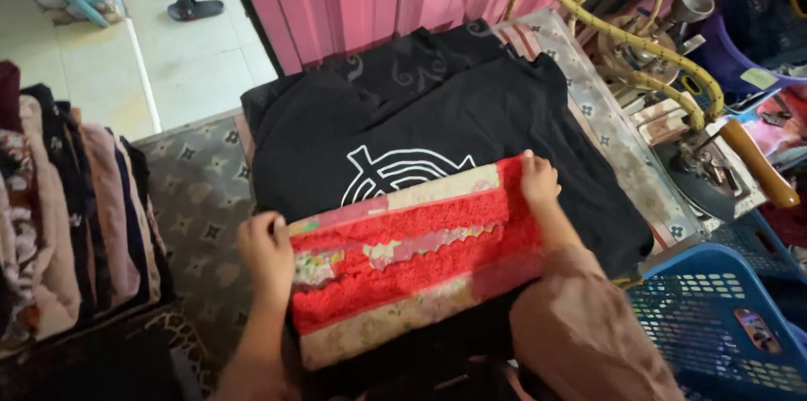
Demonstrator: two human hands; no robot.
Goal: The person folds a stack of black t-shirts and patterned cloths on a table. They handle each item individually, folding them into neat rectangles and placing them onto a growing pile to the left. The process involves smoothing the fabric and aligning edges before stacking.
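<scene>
- My left hand (267, 251) and right hand (538, 180) hold the folded red cloth (412, 262) at its ends, fingers curled round the edges.
- It lies at frame centre on the black shirt (437, 115) covering the desk (197, 191); seemingly folded, not yet stacked.

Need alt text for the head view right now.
Both hands, left hand and right hand, grip the ends of a folded red patterned cloth lying on a black printed shirt. A blue basket sits to the right.

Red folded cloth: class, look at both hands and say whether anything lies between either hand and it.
Nothing visible does. The left hand and right hand each grip an end of the red folded cloth directly, on the black shirt.
</scene>
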